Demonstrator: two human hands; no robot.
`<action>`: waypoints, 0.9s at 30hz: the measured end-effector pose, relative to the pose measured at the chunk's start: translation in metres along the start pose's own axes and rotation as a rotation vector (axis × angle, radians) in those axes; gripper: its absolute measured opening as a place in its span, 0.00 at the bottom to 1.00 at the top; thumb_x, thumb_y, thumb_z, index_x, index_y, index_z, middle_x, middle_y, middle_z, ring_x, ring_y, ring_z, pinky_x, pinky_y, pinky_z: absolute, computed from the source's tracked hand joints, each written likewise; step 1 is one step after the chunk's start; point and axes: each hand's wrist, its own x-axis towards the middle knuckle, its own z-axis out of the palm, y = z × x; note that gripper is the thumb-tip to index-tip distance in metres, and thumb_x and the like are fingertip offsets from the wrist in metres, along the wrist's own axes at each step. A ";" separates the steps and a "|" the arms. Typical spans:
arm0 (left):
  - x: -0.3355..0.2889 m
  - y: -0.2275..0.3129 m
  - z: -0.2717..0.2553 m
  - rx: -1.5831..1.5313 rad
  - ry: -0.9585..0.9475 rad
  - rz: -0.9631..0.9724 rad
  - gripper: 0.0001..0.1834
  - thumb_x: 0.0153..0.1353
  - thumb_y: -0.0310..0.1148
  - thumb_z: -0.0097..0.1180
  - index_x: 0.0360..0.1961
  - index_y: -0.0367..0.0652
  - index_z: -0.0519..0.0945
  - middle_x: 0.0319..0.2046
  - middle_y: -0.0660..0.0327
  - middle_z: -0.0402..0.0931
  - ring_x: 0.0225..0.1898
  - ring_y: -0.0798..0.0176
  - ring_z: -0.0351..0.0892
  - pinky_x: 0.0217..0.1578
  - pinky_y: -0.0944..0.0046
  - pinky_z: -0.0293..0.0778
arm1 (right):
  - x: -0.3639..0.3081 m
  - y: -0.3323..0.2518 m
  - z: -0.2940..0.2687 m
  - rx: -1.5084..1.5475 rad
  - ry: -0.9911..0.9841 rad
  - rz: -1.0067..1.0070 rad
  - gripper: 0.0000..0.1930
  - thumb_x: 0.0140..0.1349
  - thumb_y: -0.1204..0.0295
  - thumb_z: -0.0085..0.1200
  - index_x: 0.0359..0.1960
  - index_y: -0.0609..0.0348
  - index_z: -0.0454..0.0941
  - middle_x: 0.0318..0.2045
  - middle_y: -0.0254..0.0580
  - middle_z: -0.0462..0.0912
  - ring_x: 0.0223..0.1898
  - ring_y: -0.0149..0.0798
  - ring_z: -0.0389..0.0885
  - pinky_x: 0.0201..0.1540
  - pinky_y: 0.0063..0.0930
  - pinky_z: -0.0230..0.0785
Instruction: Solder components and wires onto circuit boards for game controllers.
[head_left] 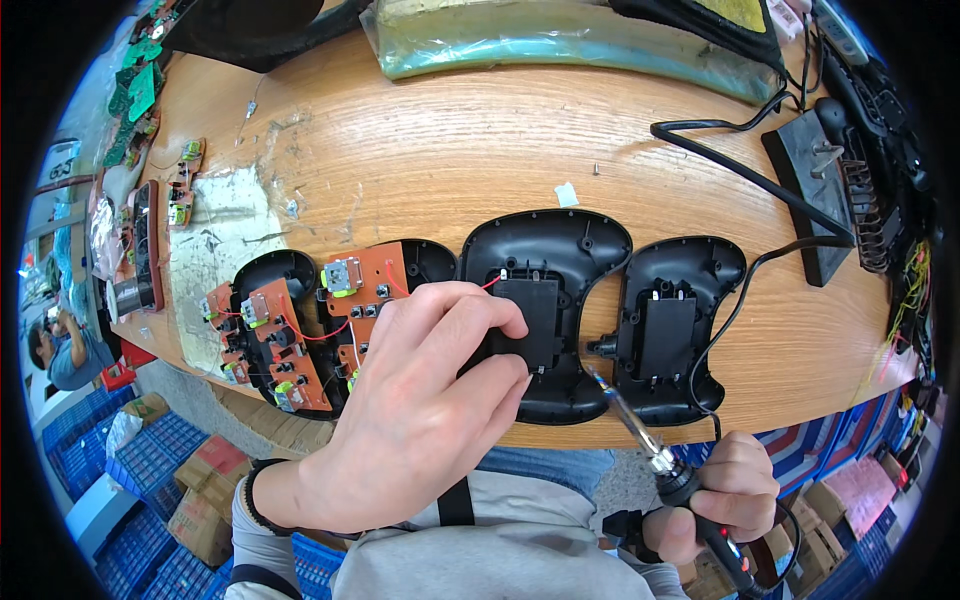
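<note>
My right hand (735, 495) is wrapped around the handle of a soldering iron (650, 450), its tip pointing up and left beside a black game controller shell (600, 235). My left hand (420, 390) reaches over the same shell with bent fingers, holding it by the raised black battery box (535, 320) in its middle. A red wire (492, 283) runs from near that hand to a metal tab at the box's top. Left of the hand, orange circuit boards (365, 275) with thumbstick parts lie over more shells. The left palm hides part of them.
Another black shell (670, 330) lies to the right. A soldering iron stand (810, 190) with a coiled holder is at the right edge; the black cord (745, 290) loops across the table. A plastic-wrapped bundle (500, 50) lies at the back, green boards (140, 90) at the far left.
</note>
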 end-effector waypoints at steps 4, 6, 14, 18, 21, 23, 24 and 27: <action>0.000 0.000 0.001 0.009 0.000 -0.003 0.09 0.36 0.22 0.63 0.22 0.40 0.77 0.37 0.62 0.71 0.43 0.54 0.69 0.42 0.59 0.64 | -0.011 0.003 -0.001 -0.029 0.263 -0.004 0.13 0.39 0.70 0.56 0.22 0.54 0.63 0.12 0.32 0.62 0.12 0.27 0.52 0.19 0.24 0.42; 0.000 -0.001 0.002 0.008 -0.004 -0.003 0.09 0.36 0.22 0.63 0.22 0.41 0.77 0.37 0.62 0.71 0.44 0.54 0.68 0.42 0.59 0.64 | -0.014 0.003 -0.008 -0.063 0.314 -0.001 0.14 0.39 0.70 0.56 0.23 0.54 0.61 0.11 0.32 0.61 0.12 0.27 0.52 0.19 0.24 0.43; -0.002 -0.007 -0.004 -0.005 0.061 0.023 0.08 0.41 0.26 0.63 0.26 0.42 0.77 0.35 0.63 0.70 0.43 0.57 0.69 0.41 0.60 0.64 | -0.032 0.001 -0.057 -0.174 0.446 0.041 0.13 0.47 0.67 0.52 0.24 0.57 0.60 0.12 0.35 0.58 0.17 0.29 0.55 0.25 0.26 0.46; -0.003 -0.010 -0.020 -0.164 0.046 0.056 0.10 0.48 0.29 0.60 0.33 0.42 0.77 0.38 0.61 0.71 0.42 0.58 0.71 0.40 0.61 0.65 | -0.043 0.007 -0.096 -0.336 0.491 -0.230 0.07 0.52 0.76 0.49 0.28 0.62 0.63 0.21 0.42 0.63 0.21 0.35 0.65 0.24 0.29 0.59; -0.010 -0.025 -0.053 -0.202 0.120 0.091 0.09 0.50 0.29 0.57 0.33 0.39 0.75 0.36 0.59 0.70 0.40 0.57 0.72 0.38 0.62 0.67 | -0.043 0.007 -0.116 -0.380 0.455 -0.358 0.05 0.56 0.79 0.47 0.34 0.63 0.68 0.28 0.49 0.65 0.19 0.43 0.71 0.18 0.33 0.69; -0.016 -0.047 -0.082 -0.164 0.213 0.000 0.08 0.51 0.30 0.57 0.32 0.38 0.76 0.32 0.57 0.74 0.34 0.54 0.75 0.37 0.61 0.71 | -0.032 -0.009 -0.113 -0.209 0.474 -0.200 0.08 0.58 0.75 0.48 0.38 0.63 0.70 0.29 0.48 0.65 0.21 0.45 0.72 0.22 0.37 0.70; -0.020 -0.065 -0.098 -0.097 0.242 -0.065 0.08 0.51 0.31 0.57 0.31 0.37 0.76 0.32 0.55 0.75 0.35 0.53 0.75 0.37 0.61 0.72 | -0.041 0.002 -0.122 -0.370 0.533 -0.313 0.08 0.56 0.75 0.49 0.36 0.65 0.69 0.27 0.47 0.66 0.21 0.44 0.72 0.24 0.36 0.70; -0.026 -0.127 -0.153 0.041 0.396 -0.319 0.11 0.52 0.31 0.56 0.35 0.36 0.77 0.33 0.52 0.76 0.36 0.56 0.77 0.38 0.62 0.71 | -0.017 -0.020 -0.110 -0.203 0.737 -0.115 0.09 0.48 0.74 0.52 0.23 0.65 0.64 0.16 0.45 0.68 0.23 0.41 0.73 0.27 0.29 0.67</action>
